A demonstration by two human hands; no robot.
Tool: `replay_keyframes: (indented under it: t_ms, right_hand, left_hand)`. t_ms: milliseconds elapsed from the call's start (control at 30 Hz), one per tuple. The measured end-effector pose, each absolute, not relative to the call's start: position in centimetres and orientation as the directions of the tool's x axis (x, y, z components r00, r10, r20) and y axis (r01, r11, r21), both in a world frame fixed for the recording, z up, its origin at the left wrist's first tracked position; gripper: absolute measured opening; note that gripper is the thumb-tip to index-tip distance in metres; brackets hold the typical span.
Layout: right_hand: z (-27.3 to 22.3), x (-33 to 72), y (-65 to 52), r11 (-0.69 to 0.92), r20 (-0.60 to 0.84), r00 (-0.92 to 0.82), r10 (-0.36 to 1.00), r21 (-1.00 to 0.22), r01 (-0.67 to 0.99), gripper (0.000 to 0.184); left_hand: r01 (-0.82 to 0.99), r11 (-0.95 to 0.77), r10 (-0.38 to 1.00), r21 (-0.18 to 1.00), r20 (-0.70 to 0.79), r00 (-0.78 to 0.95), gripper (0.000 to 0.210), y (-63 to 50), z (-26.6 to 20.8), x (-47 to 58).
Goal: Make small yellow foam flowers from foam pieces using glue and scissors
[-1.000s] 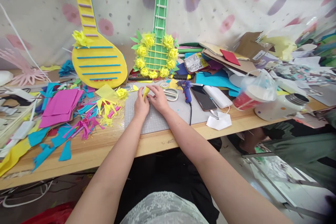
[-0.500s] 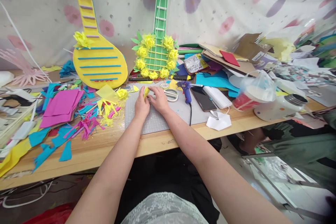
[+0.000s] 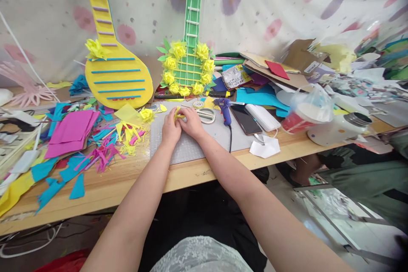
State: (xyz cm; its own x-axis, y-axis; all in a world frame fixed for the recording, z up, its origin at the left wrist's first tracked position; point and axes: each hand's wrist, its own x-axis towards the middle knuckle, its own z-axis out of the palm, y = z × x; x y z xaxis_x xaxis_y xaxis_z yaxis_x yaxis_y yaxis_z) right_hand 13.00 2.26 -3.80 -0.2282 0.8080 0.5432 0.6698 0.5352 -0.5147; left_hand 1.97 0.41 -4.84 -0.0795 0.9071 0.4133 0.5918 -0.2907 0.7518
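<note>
A small piece of yellow paper (image 3: 177, 113) is pinched between my two hands over the grey cutting mat (image 3: 188, 153). My left hand (image 3: 171, 129) is closed around its lower part. My right hand (image 3: 191, 123) has its fingertips closed on the paper from the right. Much of the piece is hidden by my fingers. White-handled scissors (image 3: 206, 115) lie just right of my right hand. Beyond them rests a purple glue gun (image 3: 225, 111) with its cord trailing forward. A yellow paper flower (image 3: 146, 114) sits to the left of my hands.
A yellow lute-shaped craft (image 3: 119, 78) and a green one (image 3: 188, 68) ringed with yellow flowers lean at the back. Magenta sheets (image 3: 72, 133) and scraps cover the left. A phone (image 3: 246, 120), a white power bank (image 3: 262, 117), a bagged cup (image 3: 307, 112) and an open jar (image 3: 339, 129) stand right.
The fingers of my right hand have shifted on the yellow paper, and a strip of it now shows between my hands. The view has moved slightly to the right.
</note>
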Motion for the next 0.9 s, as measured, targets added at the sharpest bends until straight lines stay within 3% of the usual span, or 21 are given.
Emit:
replay_keyframes:
  t_ms: [133, 267, 500, 733, 900]
  right_hand:
    - [-4.0, 13.4, 2.5, 0.508, 0.534, -0.179, 0.827, -0.57, 0.645, 0.018]
    - [-3.9, 13.9, 2.9, 0.478, 0.492, -0.132, 0.861, -0.689, 0.545, 0.017]
    - [-3.3, 14.7, 3.0, 0.43, 0.388, -0.184, 0.903, -0.828, 0.36, 0.012]
    - [-3.3, 14.9, 3.0, 0.343, 0.317, -0.136, 0.939, -0.897, 0.278, 0.011]
    - [-3.3, 15.0, 2.9, 0.337, 0.305, -0.148, 0.941, -0.894, 0.294, 0.01]
  left_hand:
    - [0.581, -0.363, 0.872, 0.729, 0.485, -0.064, 0.058, 0.3, -4.6, 1.0]
    - [0.631, -0.474, 0.792, 0.614, 0.61, 0.001, 0.058, 0.9, -2.6, -0.8]
    - [0.68, -0.587, 0.806, 0.439, 0.399, 0.437, 0.067, 2.7, 0.1, -1.7]
    - [0.727, -0.497, 0.858, 0.474, 0.396, 0.328, 0.055, 2.4, -0.3, -2.2]
    - [0.74, -0.575, 0.79, 0.349, 0.472, 0.391, 0.044, 2.4, -0.2, -2.7]
